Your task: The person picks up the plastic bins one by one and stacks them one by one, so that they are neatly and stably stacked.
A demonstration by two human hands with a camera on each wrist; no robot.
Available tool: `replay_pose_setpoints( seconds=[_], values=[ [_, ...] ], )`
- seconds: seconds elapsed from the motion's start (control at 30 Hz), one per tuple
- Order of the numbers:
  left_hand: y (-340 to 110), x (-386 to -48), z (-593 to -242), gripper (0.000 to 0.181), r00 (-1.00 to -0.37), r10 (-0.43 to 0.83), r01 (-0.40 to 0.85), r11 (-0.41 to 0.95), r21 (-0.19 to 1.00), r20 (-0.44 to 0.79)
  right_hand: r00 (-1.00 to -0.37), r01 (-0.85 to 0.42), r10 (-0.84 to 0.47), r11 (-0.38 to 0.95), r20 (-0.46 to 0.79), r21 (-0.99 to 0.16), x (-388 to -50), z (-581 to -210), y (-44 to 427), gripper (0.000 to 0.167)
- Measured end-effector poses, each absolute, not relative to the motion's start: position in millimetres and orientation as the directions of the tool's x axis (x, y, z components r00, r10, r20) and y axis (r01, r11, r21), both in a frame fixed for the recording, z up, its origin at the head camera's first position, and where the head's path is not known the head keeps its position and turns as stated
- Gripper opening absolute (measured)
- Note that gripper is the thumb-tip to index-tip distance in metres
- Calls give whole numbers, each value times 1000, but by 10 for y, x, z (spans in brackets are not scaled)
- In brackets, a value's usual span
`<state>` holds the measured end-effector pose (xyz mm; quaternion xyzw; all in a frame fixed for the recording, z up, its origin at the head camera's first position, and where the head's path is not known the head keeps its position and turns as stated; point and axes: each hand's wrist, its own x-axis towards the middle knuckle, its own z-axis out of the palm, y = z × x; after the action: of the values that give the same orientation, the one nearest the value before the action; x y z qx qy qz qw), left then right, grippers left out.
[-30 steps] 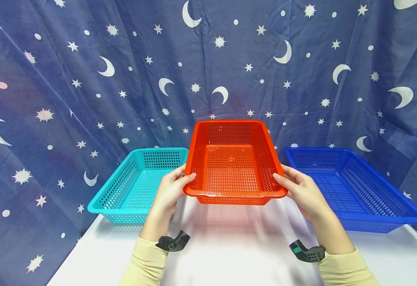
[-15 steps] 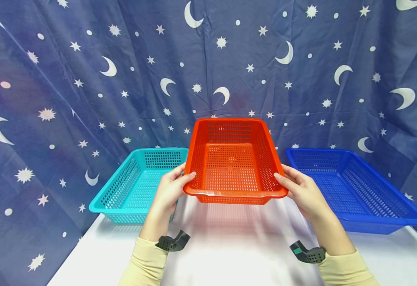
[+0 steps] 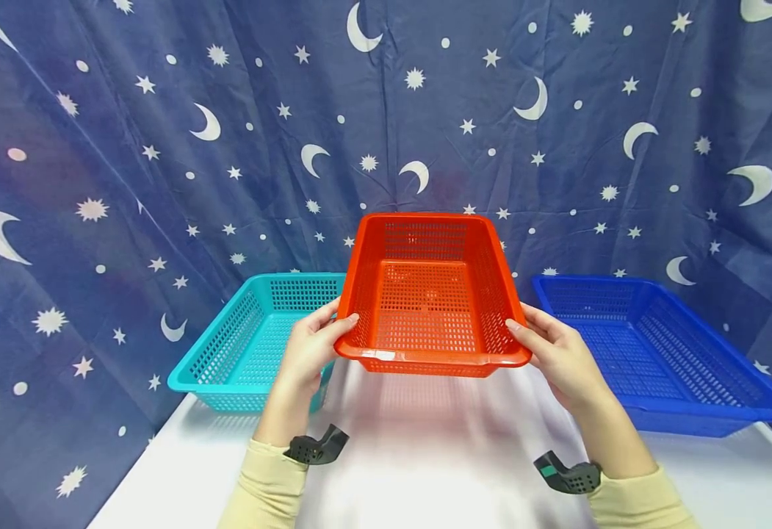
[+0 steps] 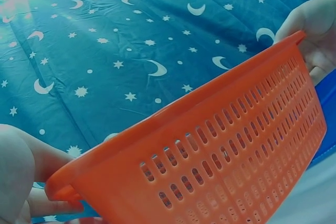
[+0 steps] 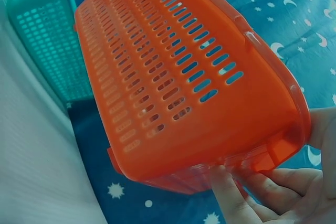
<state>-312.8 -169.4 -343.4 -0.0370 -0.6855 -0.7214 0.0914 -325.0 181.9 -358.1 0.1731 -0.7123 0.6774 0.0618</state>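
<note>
At the head view's centre, the left hand and right hand grip the red basket by its sides above the white table. A turquoise basket sits centre left, a blue basket right, before a starry curtain.

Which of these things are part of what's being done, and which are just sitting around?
In the job:
Red basket, held up
Left-hand grip, on its left side
Right-hand grip, on its right side

Apparently just around:
Turquoise basket, unheld
Blue basket, unheld
White table
Starry curtain

Washed-out glare on the tabletop, soft shadows
</note>
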Motion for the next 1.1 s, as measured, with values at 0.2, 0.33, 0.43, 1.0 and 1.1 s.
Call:
replay_pose_setpoints(
  seconds=[0.2,0.33,0.43,1.0,1.1],
  values=[
    [-1752,-3105,-3401,54,-977,-104,189,-37,981,184,-936,-328,-150,46,319,-943,-3211,-3540,1753,59],
    [-1790,-3084,-3382,53,-979,-111,179,-49,983,173,-937,-326,-145,21,319,-945,-3201,-3507,1703,59],
    [-1832,-3064,-3358,52,-980,-106,178,-59,982,171,-938,-322,-141,6,318,-947,-3202,-3487,1654,58],
    [-2083,-3008,-3252,54,-983,-74,176,-73,982,171,-940,-315,-132,-24,315,-949,-3249,-3438,1402,55],
    [-2121,-3016,-3231,54,-982,-78,177,-58,983,172,-938,-322,-129,-28,323,-946,-3271,-3428,1357,54]
  ],
)
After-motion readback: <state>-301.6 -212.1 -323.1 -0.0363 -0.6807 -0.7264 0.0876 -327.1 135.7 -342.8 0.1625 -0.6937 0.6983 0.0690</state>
